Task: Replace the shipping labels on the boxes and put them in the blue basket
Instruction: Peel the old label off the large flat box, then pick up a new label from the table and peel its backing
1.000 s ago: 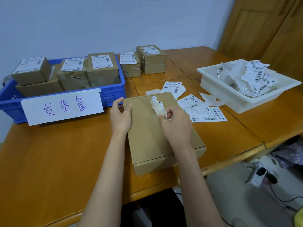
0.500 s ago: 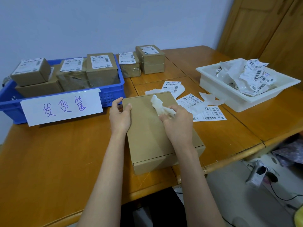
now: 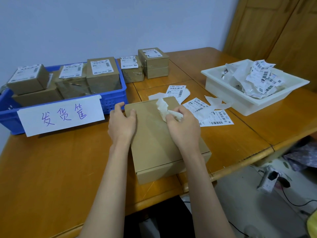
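Note:
A flat brown cardboard box (image 3: 154,140) lies on the table in front of me with no label on its top. My left hand (image 3: 121,123) grips its far left corner. My right hand (image 3: 183,129) pinches a crumpled white peeled label (image 3: 162,107) above the box's far right part. The blue basket (image 3: 113,100) at the back left holds several labelled boxes and carries a handwritten paper sign (image 3: 62,115). Fresh shipping labels (image 3: 216,118) lie on the table right of the box.
Two more labelled boxes (image 3: 153,63) stand at the back behind the basket's right end. A white tray (image 3: 236,100) full of crumpled old labels sits at the right. The table's front edge runs just below the box. Cables lie on the floor at the lower right.
My right hand has twisted and crumpled the peeled label further, drawing it slightly right over the box. My left hand keeps its hold on the box corner.

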Motion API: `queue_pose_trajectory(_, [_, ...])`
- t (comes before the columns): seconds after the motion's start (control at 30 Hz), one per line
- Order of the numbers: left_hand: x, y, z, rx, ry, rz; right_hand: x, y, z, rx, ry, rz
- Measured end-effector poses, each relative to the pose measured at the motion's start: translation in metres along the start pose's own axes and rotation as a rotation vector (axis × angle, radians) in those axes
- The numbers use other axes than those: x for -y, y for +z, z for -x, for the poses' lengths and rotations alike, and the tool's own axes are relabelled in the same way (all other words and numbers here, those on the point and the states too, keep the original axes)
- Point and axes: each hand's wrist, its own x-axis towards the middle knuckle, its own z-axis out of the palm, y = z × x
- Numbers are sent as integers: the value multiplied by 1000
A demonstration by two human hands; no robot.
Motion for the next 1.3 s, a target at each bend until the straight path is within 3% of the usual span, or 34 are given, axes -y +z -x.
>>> queue_pose_trajectory(0.2, [-20,-8,0,-10,116,-250,1,-7,-3,69,34,-132])
queue_pose_trajectory(0.27, [-40,-9,3,-35,164,-169,-1,-14,-9,45,118,-300])
queue_pose_trajectory(0.33, [-70,-4,12,-30,155,100,-4,-27,-18,-20,211,-466])
queue_pose_trajectory(0.43, [-122,24,40,122,-11,664,-19,-55,-39,-161,287,-623])
queue_pose_trajectory(0.53, [-163,83,65,332,-242,934,-39,-92,-64,-338,287,-705])
queue_pose_trajectory(0.7, [-194,185,100,544,-458,861,-70,-154,-111,-725,241,-750])
queue_pose_trajectory(0.83, [-201,236,105,602,-466,738,-80,-187,-145,-1027,39,-589])
queue_pose_trajectory(0.9, [-203,250,105,620,-426,699,-77,-195,-158,-1103,-110,-496])
queue_pose_trajectory(1.07, [-195,269,109,522,-322,675,-89,-185,-184,-952,-272,-239])
queue_pose_trajectory(1.2, [-193,272,111,470,-307,737,-116,-160,-194,-750,-193,-72])
queue_pose_trajectory(1.3, [-192,273,111,473,-303,752,-125,-153,-197,-690,-110,-121])
